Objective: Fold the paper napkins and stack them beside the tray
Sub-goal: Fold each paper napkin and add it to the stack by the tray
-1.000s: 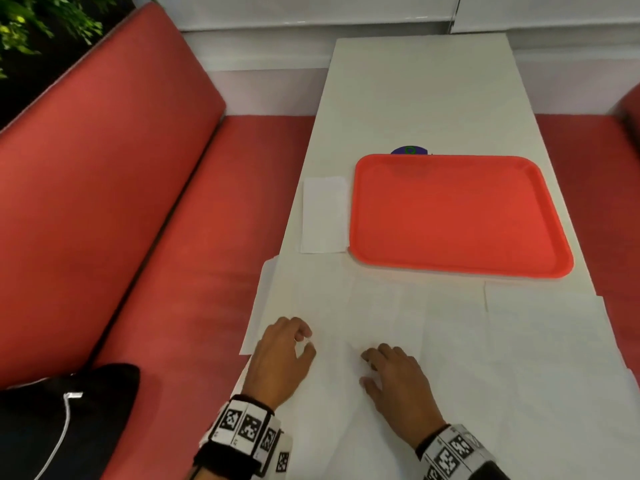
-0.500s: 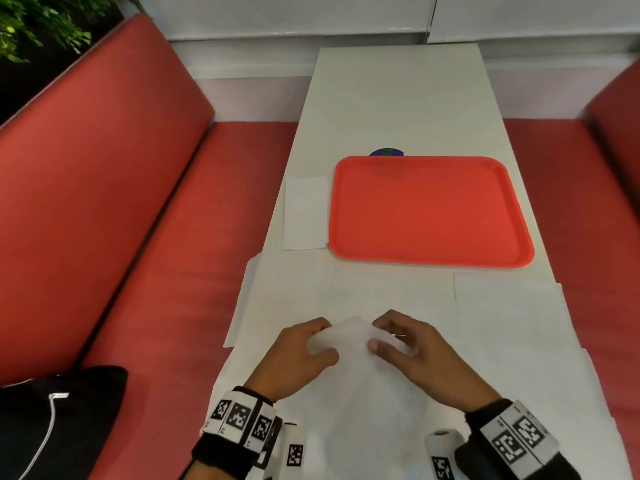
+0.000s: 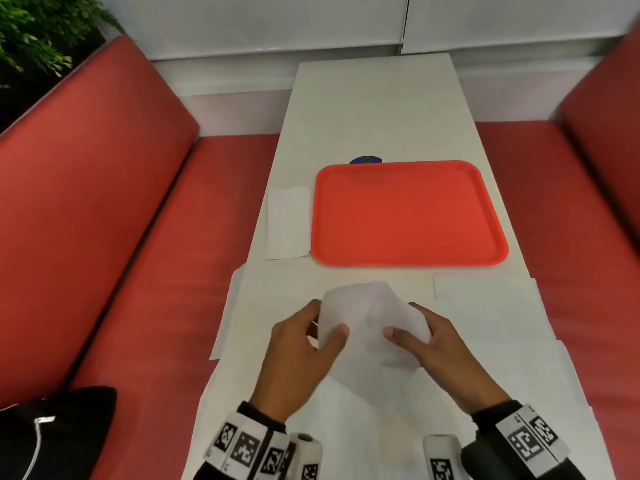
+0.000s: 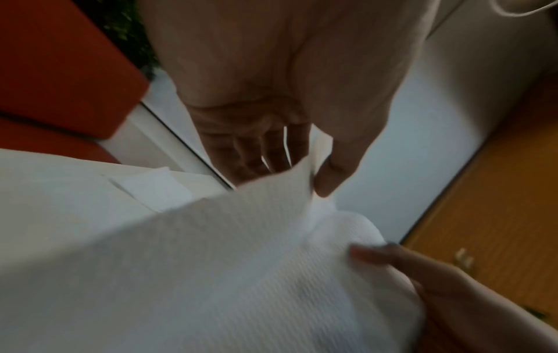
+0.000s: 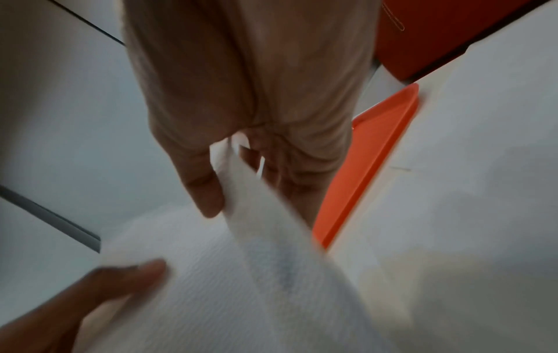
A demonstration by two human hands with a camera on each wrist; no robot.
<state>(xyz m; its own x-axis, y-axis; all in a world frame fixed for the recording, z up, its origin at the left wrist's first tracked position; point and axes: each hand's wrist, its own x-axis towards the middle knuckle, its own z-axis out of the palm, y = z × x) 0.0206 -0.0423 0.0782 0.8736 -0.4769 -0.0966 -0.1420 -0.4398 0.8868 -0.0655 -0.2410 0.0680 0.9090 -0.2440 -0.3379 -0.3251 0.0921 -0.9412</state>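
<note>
A white paper napkin [image 3: 367, 320] is lifted off the table in front of me, its far edge curling up and away. My left hand [image 3: 311, 337] pinches its left corner between thumb and fingers, and my right hand [image 3: 419, 336] pinches its right corner the same way. The left wrist view shows the napkin [image 4: 211, 262] under my left thumb; the right wrist view shows the napkin [image 5: 256, 250] running between my right thumb and fingers. An orange tray [image 3: 408, 213] lies beyond. A folded napkin [image 3: 287, 221] lies flat at the tray's left side.
Several unfolded napkins [image 3: 485, 306] are spread over the near part of the white table [image 3: 374, 109]. Red bench seats [image 3: 145, 254] flank the table on both sides. A black bag [image 3: 52, 438] sits on the left seat. A small purple object [image 3: 365, 160] peeks from behind the tray.
Both hands went from resting flat on the spread napkins to pinching one napkin's near corners and raising it. The napkin now stands higher and bends forward toward the tray.
</note>
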